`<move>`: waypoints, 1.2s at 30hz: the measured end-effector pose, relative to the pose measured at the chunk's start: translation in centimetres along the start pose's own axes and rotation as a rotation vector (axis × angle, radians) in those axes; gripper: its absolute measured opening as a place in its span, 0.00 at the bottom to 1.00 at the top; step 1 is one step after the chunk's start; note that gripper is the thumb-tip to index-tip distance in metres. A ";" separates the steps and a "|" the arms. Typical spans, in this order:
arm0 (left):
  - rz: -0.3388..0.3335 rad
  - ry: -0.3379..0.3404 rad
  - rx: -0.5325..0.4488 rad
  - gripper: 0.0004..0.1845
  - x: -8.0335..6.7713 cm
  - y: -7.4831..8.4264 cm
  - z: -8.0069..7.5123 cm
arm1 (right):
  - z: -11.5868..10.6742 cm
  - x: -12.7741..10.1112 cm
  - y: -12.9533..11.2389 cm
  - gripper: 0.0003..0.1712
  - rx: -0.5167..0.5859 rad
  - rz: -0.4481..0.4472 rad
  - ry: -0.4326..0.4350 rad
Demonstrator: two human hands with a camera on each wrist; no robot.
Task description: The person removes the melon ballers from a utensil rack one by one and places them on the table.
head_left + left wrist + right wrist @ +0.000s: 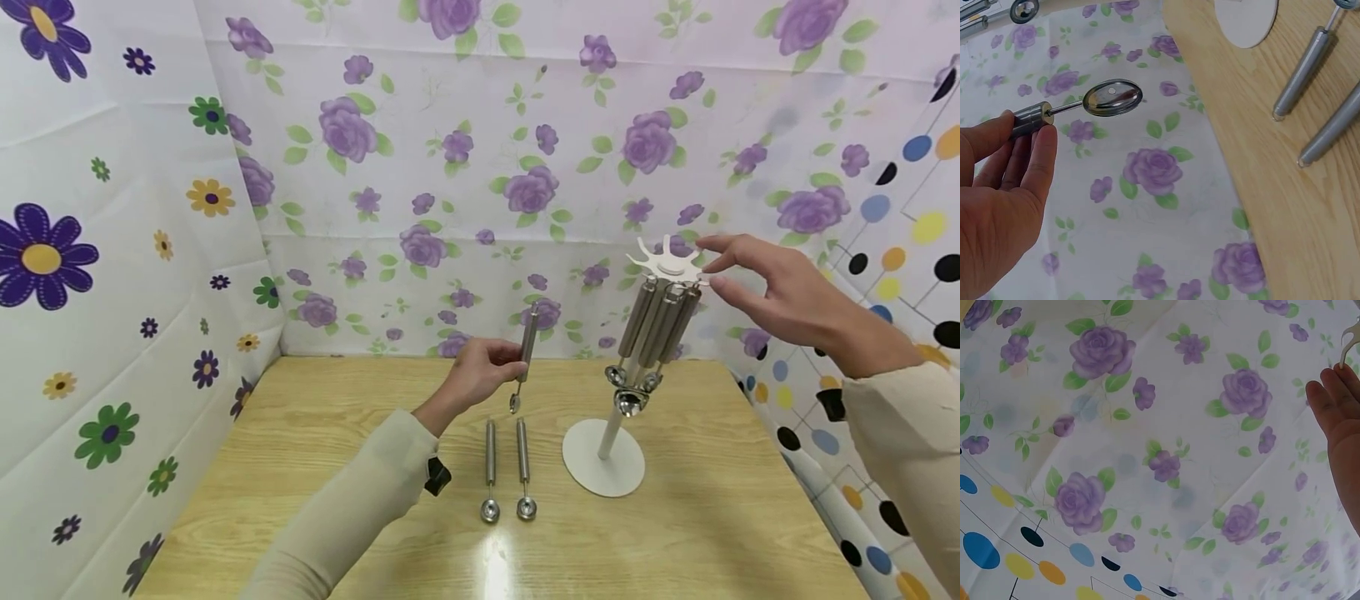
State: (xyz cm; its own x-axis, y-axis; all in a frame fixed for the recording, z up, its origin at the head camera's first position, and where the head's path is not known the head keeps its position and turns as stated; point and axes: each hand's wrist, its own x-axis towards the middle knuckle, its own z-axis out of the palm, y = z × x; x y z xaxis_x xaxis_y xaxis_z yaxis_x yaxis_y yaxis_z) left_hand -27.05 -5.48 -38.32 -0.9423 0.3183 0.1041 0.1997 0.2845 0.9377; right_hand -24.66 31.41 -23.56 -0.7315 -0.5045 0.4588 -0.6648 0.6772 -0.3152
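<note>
My left hand [483, 367] grips a melon baller [1032, 119] by its steel handle, thumb on one side and fingers on the other. Its oval scoop has a small hole and points down in the head view. With fingertips and thumb, my right hand [780, 287] pinches the hooked white top of a utensil rack [670, 265] at its right edge. Several steel-handled tools [660, 325] hang from the rack, scoop ends down. In the right wrist view only the right fingers [1335, 394] and one hook [1350, 344] show, at the right border.
Two more steel tools with round ends, one on the left [491, 467] and one on the right [523, 467], lie side by side on the wooden table [360, 467]. The rack's round white base [588, 458] stands right of them. Patterned cloth [450, 167] hangs behind and at both sides.
</note>
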 end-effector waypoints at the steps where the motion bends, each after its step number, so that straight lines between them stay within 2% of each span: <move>1: -0.002 0.005 0.002 0.13 -0.1 -0.3 -0.1 | 0.0 0.0 0.0 0.09 0.001 -0.002 -0.001; 10: -0.008 0.051 -0.003 0.13 -0.8 -2.0 -0.7 | 0.0 0.1 -0.1 0.09 -0.016 -0.010 -0.001; 16: -0.036 0.057 -0.042 0.13 -1.5 -2.9 -0.7 | 0.1 0.2 -0.1 0.20 -0.008 0.007 -0.013; 19: -0.048 0.067 -0.046 0.12 -1.8 -3.6 -0.7 | 0.2 0.2 -0.1 0.22 -0.010 0.007 -0.019; 28: -0.092 0.095 -0.034 0.12 -2.5 -5.4 -0.8 | 0.3 0.0 0.1 0.21 -0.020 0.001 -0.021; 36: -0.137 0.113 -0.079 0.12 -3.1 -7.3 -0.6 | 0.0 0.2 0.1 0.18 -0.017 -0.022 -0.014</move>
State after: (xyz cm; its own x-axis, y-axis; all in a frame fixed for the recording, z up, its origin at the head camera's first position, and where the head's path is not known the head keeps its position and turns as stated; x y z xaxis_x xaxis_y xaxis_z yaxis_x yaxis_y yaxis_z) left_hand -25.76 -9.10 -45.25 -0.9843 0.1765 0.0056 0.0495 0.2450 0.9683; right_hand -24.85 31.37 -23.56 -0.7187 -0.5269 0.4537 -0.6783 0.6747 -0.2911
